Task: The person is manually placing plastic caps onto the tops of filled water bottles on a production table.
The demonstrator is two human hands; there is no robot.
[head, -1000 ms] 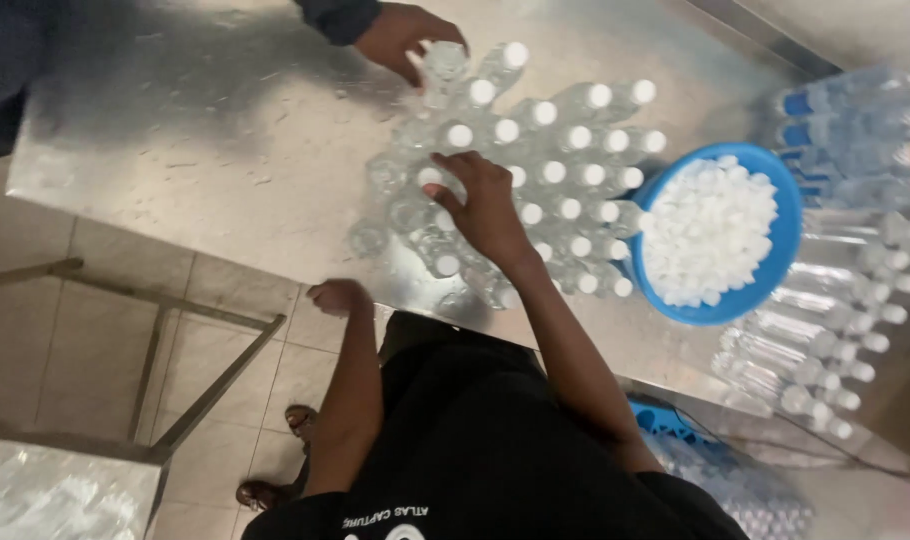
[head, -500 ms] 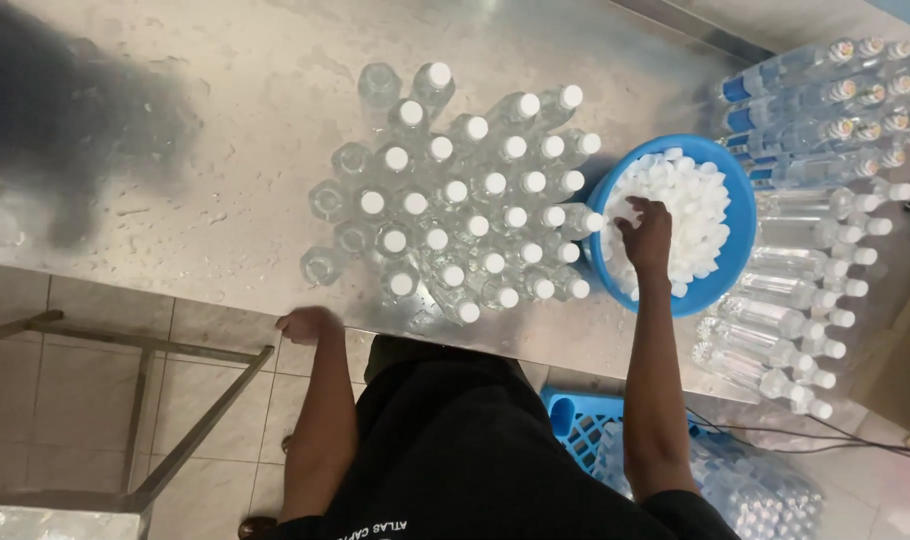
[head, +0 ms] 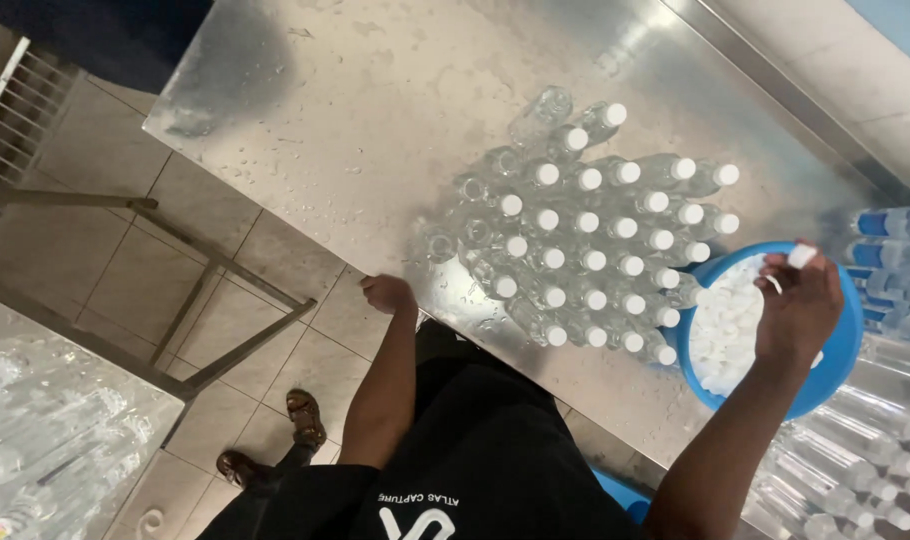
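Tiled floor (head: 125, 250), pale square tiles; sandalled feet near the desk's front edge. Grey metal frame bars (head: 225, 300) cross the floor on the left. Clear plastic bags of bottles (head: 45, 440) at lower left, crinkled and glossy.

Person in a black top stands tight against the desk.

Left hand (head: 388, 294): rests on the desk's near edge, fingers curled under into a loose fist. Holds nothing that I can see.

Desk (head: 355, 110): sheet steel, dull shine, spotted with water drops. The far and left part is bare metal; a raised lip runs along the far side against the wall.

Cluster of bottles (head: 585, 240): clear plastic, upright, packed touching one another in rough rows just right of the left hand. Most carry round white caps; a few on the left and far edge of the cluster stand uncapped, mouths open.

Blue bowl (head: 843, 345): round plastic, touching the cluster's right side, heaped with loose white caps (head: 725, 325).

Right hand (head: 800, 305): held over the bowl, fingers drawn together, tips pinching one small white cap (head: 801, 256) at the bowl's far rim. Whether more caps sit in the palm I cannot tell.

Further right: capped bottles lying on their sides (head: 875, 430), and blue-capped bottles (head: 885, 250) stacked beyond the bowl. Little free room there.
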